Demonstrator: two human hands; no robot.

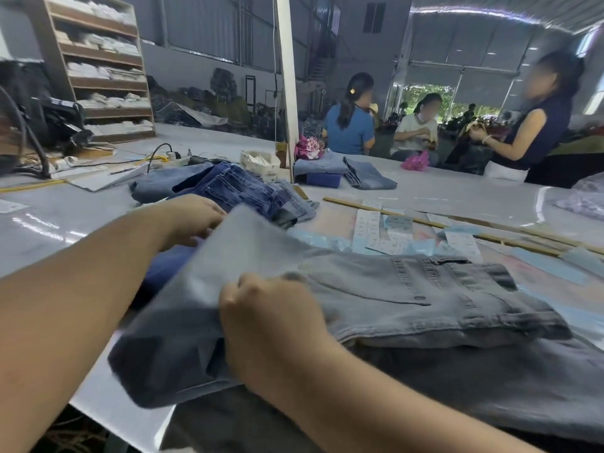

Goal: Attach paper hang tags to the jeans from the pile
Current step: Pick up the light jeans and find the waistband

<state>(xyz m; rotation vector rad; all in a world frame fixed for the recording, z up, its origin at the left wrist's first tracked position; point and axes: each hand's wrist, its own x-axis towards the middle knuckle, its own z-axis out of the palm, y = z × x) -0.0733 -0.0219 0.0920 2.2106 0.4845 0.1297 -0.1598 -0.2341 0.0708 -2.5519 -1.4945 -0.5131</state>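
A folded pair of grey-blue jeans (408,299) lies across the table's near edge, on top of darker grey denim (490,387). My right hand (271,318) grips the folded fabric near its middle, fingers curled. My left hand (192,220) holds the far edge of the same jeans, where the cloth is lifted and blurred. Paper hang tags (369,223), white and pale blue, lie spread on the table beyond the jeans. A pile of blue jeans (235,188) sits further back at centre.
A thin wooden stick (425,220) lies across the tags. A white post (289,93) rises mid-table beside a small white basket (261,163). More folded jeans (369,173) lie behind. Cables and a power strip (170,156) are at back left. Three people work at the far right.
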